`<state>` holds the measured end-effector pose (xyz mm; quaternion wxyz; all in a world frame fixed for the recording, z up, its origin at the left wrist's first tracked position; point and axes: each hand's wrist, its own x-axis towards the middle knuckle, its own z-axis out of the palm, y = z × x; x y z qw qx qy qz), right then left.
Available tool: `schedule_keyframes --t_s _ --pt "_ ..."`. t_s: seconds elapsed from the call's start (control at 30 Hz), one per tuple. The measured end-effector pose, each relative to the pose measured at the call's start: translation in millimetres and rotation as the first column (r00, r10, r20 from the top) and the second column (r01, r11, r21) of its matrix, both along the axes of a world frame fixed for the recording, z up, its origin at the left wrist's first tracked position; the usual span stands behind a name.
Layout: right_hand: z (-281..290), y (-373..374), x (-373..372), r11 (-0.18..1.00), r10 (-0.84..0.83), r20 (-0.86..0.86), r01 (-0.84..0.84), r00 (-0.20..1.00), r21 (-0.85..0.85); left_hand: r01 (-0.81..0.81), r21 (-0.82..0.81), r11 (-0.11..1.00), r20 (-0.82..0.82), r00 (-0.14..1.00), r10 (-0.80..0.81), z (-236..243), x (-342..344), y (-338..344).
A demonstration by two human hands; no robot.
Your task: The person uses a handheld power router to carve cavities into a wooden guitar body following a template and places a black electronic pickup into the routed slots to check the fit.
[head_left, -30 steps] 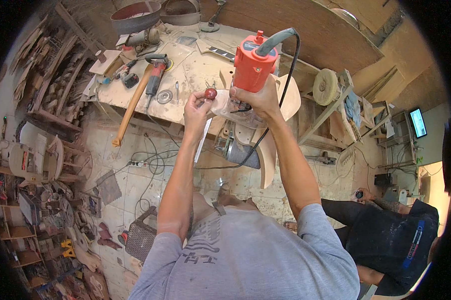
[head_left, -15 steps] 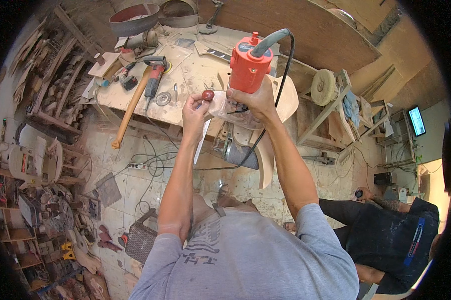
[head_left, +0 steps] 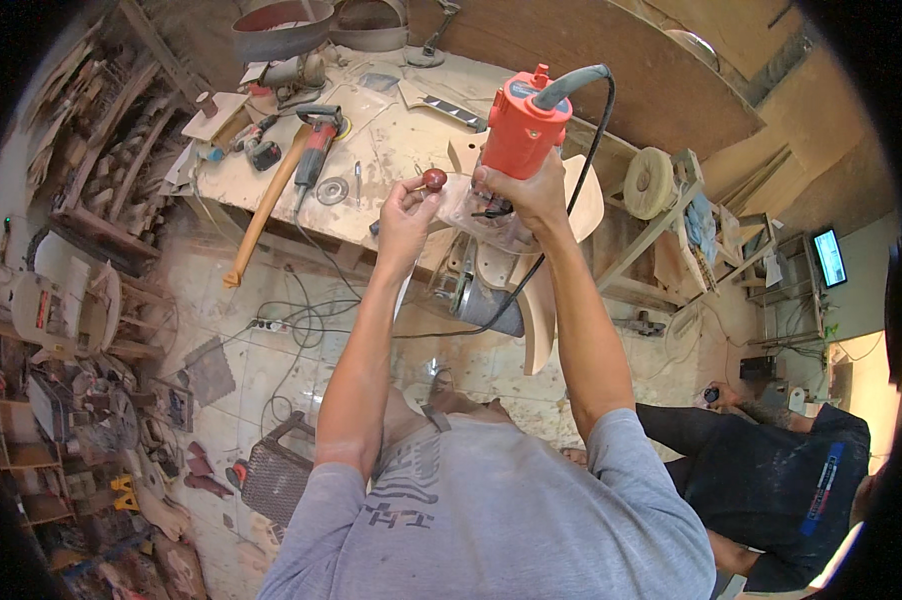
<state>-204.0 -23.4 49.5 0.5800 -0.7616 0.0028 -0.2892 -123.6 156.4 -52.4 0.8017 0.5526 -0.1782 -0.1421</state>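
Observation:
My right hand (head_left: 519,193) grips the body of an orange-red router (head_left: 524,122) with a grey cable (head_left: 571,85) leaving its top. The tool stands upright on its clear base plate (head_left: 471,210) over a pale wooden workpiece (head_left: 581,195) at the bench edge. My left hand (head_left: 406,212) pinches the router's small dark red knob (head_left: 434,179) at the left side of the base. Both forearms reach up from below.
A dusty wooden workbench (head_left: 391,150) carries an angle grinder (head_left: 316,145), a long wooden handle (head_left: 266,205), discs and small tools. Round sieves (head_left: 281,25) sit at the back. Cables run over the tiled floor (head_left: 271,350). Another person in dark clothes (head_left: 771,470) sits at the lower right. Cluttered shelves (head_left: 61,300) fill the left.
Both hands and the router have kept their grip; the view has shifted slightly, with the router sitting a little higher and to the right in the picture.

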Motion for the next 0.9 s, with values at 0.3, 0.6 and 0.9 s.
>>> schedule_keyframes --t_s 0.3,0.6,0.9 --pt "-1.9 -1.2 4.3 1.000 0.021 0.033 -0.021 0.999 -0.014 0.011 0.014 1.000 -0.015 1.000 -0.011 -2.7 2.6 -0.5" --pt "2.2 7.6 -5.1 0.999 -0.018 -0.066 0.019 0.998 0.027 0.118 0.045 0.992 0.007 0.993 -0.118 0.8 9.8 12.2" --pt "5.6 5.1 -10.2 0.998 -0.068 -0.041 0.069 0.997 0.013 -0.072 0.196 0.978 0.034 0.997 0.066 19.8 17.3 40.9"
